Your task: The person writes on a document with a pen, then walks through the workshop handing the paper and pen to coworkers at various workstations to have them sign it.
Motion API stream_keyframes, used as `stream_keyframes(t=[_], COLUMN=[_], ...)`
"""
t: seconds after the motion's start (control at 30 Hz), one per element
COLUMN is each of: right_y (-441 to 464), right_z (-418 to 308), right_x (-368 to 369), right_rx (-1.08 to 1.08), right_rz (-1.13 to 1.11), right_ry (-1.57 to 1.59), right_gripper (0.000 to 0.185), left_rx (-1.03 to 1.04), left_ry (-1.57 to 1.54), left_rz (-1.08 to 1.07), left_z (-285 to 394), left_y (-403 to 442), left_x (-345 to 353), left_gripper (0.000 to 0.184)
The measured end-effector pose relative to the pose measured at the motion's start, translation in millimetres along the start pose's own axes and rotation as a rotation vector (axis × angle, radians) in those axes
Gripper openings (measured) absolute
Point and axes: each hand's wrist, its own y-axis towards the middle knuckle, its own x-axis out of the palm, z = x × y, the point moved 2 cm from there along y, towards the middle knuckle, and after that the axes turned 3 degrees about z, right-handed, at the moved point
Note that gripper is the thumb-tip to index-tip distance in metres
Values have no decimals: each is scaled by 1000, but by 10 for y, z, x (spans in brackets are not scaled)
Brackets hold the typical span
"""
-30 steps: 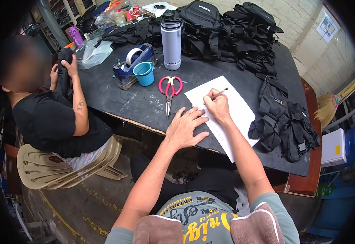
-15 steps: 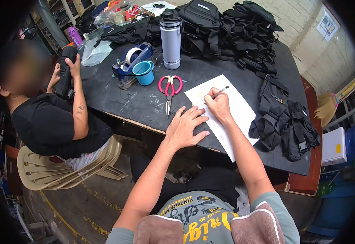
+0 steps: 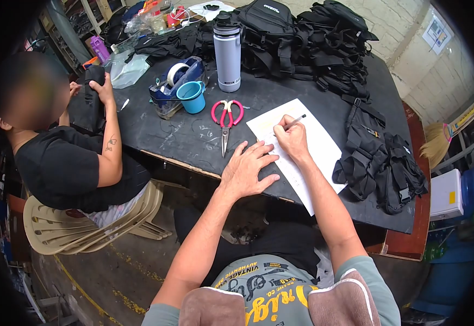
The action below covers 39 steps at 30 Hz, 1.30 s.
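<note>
A white sheet of paper (image 3: 313, 149) lies slanted on the black table (image 3: 177, 144). My right hand (image 3: 292, 140) is closed round a pen (image 3: 295, 121), its tip against the upper left part of the sheet. Spread flat, my left hand (image 3: 248, 171) rests at the sheet's left edge, fingertips on the paper, holding nothing. Left of the paper lie scissors (image 3: 226, 122) with red handles, blades towards me. Faint handwriting shows near my fingers, too small to read.
Beyond the scissors stand a blue cup (image 3: 192, 98), a tape dispenser (image 3: 178, 76) and a pale bottle (image 3: 227, 57). Black bags (image 3: 280, 43) are heaped at the back; black strapped gear (image 3: 378, 157) lies at right. A seated co-worker (image 3: 63, 157) handles a black pouch (image 3: 93, 89).
The co-worker's hands have shifted apart on the black pouch, and a small white item now shows on the table beside it. My hands stay almost where they were, the pen still on the paper.
</note>
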Motion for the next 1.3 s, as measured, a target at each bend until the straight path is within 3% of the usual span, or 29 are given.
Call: stream_keyframes(t=[0.6, 0.67, 0.83, 1.0, 1.1, 1.23, 1.3], right_y=[32, 164, 419, 649, 697, 540, 426], right_z=[23, 230, -166, -657, -835, -522, -226], right_x=[-46, -102, -356, -646, -785, -540, -383], right_rx=[20, 116, 290, 246, 263, 77, 132], right_rz=[-15, -49, -96, -152, -72, -49, -47], right_ry=[-23, 157, 361, 337, 387, 308, 258], right_gripper=[21, 19, 17, 21, 20, 17, 16], left_rx=[3, 6, 6, -11, -11, -12, -11], left_ry=[9, 10, 11, 13, 1, -3, -1], left_rz=[-9, -9, -10, 0, 1, 19, 14], left_z=[4, 5, 30, 28, 42, 28, 22], left_y=[3, -4, 4, 18, 11, 6, -2], left_x=[-8, -14, -17, -42, -32, -40, -25], left_gripper=[49, 49, 49, 48, 48, 48, 49])
